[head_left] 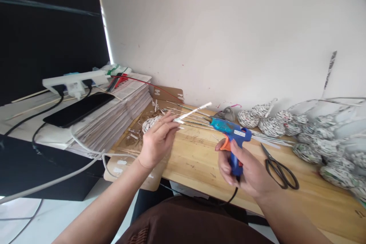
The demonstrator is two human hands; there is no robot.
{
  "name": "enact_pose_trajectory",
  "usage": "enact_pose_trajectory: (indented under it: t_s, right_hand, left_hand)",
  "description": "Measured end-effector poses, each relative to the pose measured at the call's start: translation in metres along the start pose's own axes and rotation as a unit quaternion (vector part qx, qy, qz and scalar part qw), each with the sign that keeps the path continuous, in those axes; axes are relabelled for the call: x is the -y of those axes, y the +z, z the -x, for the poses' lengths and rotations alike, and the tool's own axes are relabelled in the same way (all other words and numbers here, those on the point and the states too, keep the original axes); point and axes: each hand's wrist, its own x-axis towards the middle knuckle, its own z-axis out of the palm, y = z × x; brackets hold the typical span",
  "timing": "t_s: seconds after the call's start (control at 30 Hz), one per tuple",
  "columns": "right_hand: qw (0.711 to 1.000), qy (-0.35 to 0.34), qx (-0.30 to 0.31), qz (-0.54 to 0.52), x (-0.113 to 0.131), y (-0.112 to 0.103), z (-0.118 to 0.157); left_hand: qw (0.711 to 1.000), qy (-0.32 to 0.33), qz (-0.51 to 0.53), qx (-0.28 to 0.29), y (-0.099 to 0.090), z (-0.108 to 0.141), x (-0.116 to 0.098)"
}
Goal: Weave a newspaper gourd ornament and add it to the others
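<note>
Between the fingertips of my left hand (158, 137) is a thin white paper stick (196, 111), slanting up to the right. My right hand (246, 171) is wrapped round the handle of a blue glue gun (228, 126), with a finger by its orange trigger (225, 143). The gun's nozzle points left, close to the paper stick; whether they touch I cannot tell. A woven paper ball (150, 122) lies behind my left hand, partly hidden by it. Several thin paper sticks (178, 110) lie on the table behind the nozzle.
Black scissors (280, 169) lie right of my right hand. Several woven paper balls (311, 141) crowd the table's (191, 156) right side along the wall. At left, a paper stack (120, 110) bears a phone (80, 108) and a power strip (74, 82). A pale cable (94, 156) hangs nearby.
</note>
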Motion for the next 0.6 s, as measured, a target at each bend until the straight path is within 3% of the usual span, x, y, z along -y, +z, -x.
enact_pose_trajectory:
  t_s: [0.23,0.43,0.6]
  right_hand:
    - [0.973,0.089,-0.061,0.205,-0.025,0.018,-0.074]
    - [0.962,0.193,-0.009,0.193,-0.042,0.058,-0.142]
    - [0.954,0.254,0.013,0.158,-0.046,0.079,-0.181]
  left_hand:
    - [0.974,-0.177,0.064,-0.125,-0.053,0.005,0.011]
    - [0.954,-0.235,0.115,-0.145,-0.079,0.016,0.006]
    - [0.943,-0.263,0.124,-0.161,-0.091,0.027,0.01]
